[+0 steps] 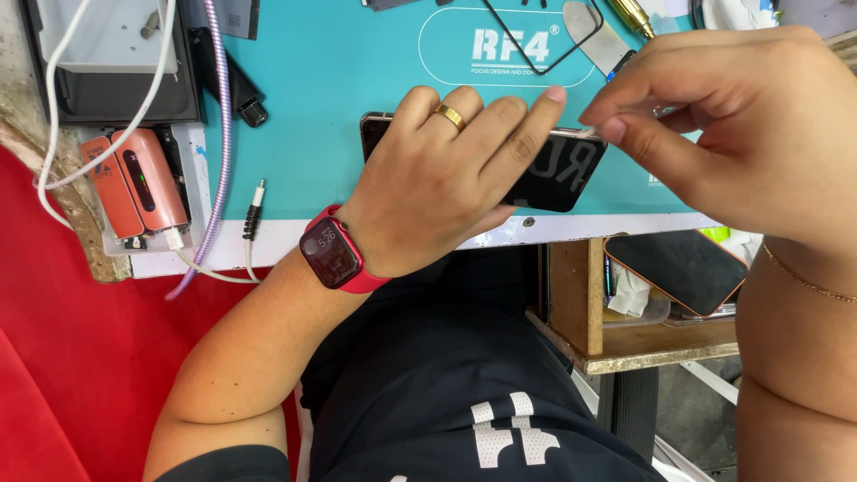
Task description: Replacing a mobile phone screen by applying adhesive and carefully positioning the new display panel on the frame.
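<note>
hands on a dark phone over a teal mat

left hand (437, 178) (red watch, gold ring) presses the phone (558, 178) flat; right hand (723, 134) pinches at its top edge on the teal mat (339, 80).

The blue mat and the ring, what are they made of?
The blue mat looks like soft matte rubber or silicone: flat, even colour, no glare. The ring on the left hand looks like polished gold-coloured metal, since it shines; the exact metal is unclear.

Teal work mat (339, 71) covers bench top. Black phone (558, 174) at center, metal spatula (596, 36) at 1 o'clock, orange power bank (143, 183) at 9, cable plug (255, 201) beside it.
</note>
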